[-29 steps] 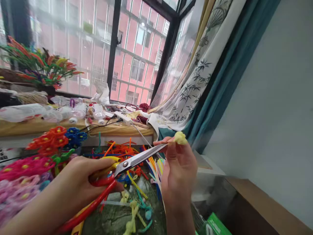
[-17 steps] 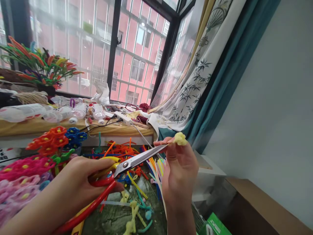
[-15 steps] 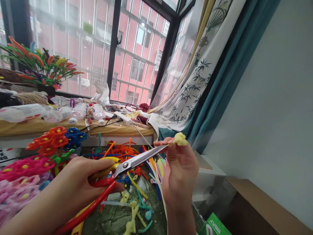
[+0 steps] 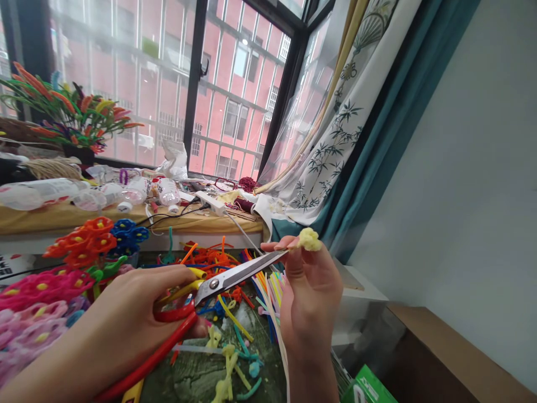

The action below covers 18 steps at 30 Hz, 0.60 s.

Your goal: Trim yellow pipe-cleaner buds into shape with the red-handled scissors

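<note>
Red and yellow scissors (image 4: 229, 277) are gripped in my left hand (image 4: 132, 313), whose fingers wrap round the handles. The blades are nearly closed and point up to the right, their tips at the fingertips of the other hand. My right hand (image 4: 310, 296) pinches a small pale yellow fuzzy piece (image 4: 309, 239) between thumb and fingers, held up above the work surface. Below the scissors, pale yellow fuzzy stems (image 4: 229, 372) and a teal one lie on the dark green surface (image 4: 188, 375).
Orange (image 4: 86, 240), blue (image 4: 128, 236) and pink fuzzy flowers (image 4: 46, 285) stand at the left. Orange stems (image 4: 210, 257) lie behind the scissors. Plastic bottles (image 4: 37, 193) and a power strip (image 4: 211, 202) rest on the window ledge. At the lower right is a cardboard box (image 4: 465, 347).
The scissors and my left hand have shifted very slightly. My right hand still holds the yellow piece in nearly the same place.
</note>
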{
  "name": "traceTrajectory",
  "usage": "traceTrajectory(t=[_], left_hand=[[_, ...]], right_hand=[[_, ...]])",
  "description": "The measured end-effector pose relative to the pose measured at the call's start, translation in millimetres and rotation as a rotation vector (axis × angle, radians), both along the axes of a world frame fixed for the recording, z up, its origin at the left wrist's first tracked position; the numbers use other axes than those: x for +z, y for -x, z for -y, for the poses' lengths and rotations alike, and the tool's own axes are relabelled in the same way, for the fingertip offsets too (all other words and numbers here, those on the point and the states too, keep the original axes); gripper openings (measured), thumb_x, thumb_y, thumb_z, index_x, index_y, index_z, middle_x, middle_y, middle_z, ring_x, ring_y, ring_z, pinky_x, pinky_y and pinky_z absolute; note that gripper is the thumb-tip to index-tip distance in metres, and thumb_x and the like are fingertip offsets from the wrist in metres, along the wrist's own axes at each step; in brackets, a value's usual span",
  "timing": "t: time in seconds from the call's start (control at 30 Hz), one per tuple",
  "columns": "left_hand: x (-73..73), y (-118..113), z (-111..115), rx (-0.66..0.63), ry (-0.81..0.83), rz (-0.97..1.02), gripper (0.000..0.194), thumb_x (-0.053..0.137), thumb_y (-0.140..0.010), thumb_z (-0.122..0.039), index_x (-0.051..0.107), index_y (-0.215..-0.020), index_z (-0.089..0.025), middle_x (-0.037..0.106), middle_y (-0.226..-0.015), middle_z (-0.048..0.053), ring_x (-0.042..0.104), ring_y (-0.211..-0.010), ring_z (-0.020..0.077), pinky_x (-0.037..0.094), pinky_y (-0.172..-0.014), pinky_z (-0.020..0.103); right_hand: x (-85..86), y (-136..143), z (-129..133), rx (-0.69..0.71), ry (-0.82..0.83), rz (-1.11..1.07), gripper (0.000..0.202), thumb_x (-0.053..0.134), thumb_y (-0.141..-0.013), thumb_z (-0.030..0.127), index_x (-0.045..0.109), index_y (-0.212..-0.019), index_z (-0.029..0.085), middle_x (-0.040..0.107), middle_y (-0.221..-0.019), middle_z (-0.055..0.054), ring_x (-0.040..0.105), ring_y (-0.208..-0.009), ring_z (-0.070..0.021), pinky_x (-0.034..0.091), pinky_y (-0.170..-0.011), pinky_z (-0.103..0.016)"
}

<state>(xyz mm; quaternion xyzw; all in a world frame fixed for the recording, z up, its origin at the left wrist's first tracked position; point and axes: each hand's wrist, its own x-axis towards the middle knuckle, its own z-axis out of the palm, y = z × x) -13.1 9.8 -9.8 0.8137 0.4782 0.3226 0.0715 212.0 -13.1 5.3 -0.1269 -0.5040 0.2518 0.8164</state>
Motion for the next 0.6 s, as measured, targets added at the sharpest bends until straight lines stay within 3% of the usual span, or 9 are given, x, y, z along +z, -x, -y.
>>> traceTrajectory(t=[0.1, 0.2, 0.47, 0.6], left_hand=[[-2.9, 3.8, 0.2, -0.013, 0.000, -0.002, 0.045, 0.060, -0.062, -0.035, 0.079, -0.102, -0.037, 0.083, -0.097, -0.005, 0.074, -0.081, 0.0226, 0.051, -0.067, 0.028], [-4.2, 5.8, 1.7, -0.008, -0.007, 0.019, 0.055, 0.059, -0.061, -0.033, 0.078, -0.112, -0.041, 0.083, -0.107, -0.007, 0.076, -0.097, 0.0253, 0.055, -0.078, 0.030], [0.6, 4.8, 2.3, 0.002, -0.009, -0.070, 0.027, 0.055, -0.070, -0.037, 0.077, -0.085, -0.039, 0.081, -0.078, -0.008, 0.073, -0.079, 0.0210, 0.041, -0.058, 0.025], [-1.2, 5.7, 0.9, 0.017, 0.034, -0.132, 0.026, 0.055, -0.074, -0.039, 0.077, -0.086, -0.036, 0.076, -0.068, -0.007, 0.067, -0.070, 0.0209, 0.037, -0.057, 0.025]], right_hand=[[0.8, -0.1, 2.3, 0.006, 0.000, -0.004, 0.005, 0.080, -0.097, 0.024, 0.083, -0.094, 0.027, 0.079, -0.090, 0.005, 0.082, -0.085, -0.0148, 0.064, -0.085, -0.026], [2.4, 1.1, 5.5, 0.006, 0.024, -0.027, 0.003, 0.080, -0.096, 0.026, 0.083, -0.094, 0.026, 0.079, -0.090, 0.004, 0.082, -0.087, -0.0162, 0.065, -0.086, -0.027], [4.0, -0.3, 7.9, -0.021, 0.018, 0.002, 0.004, 0.079, -0.097, 0.024, 0.082, -0.095, 0.026, 0.077, -0.089, 0.004, 0.080, -0.084, -0.0145, 0.065, -0.089, -0.028], [2.8, -0.1, 8.1, -0.036, 0.003, 0.009, 0.006, 0.079, -0.096, 0.024, 0.082, -0.094, 0.028, 0.075, -0.088, 0.004, 0.080, -0.087, -0.0169, 0.065, -0.091, -0.032]])
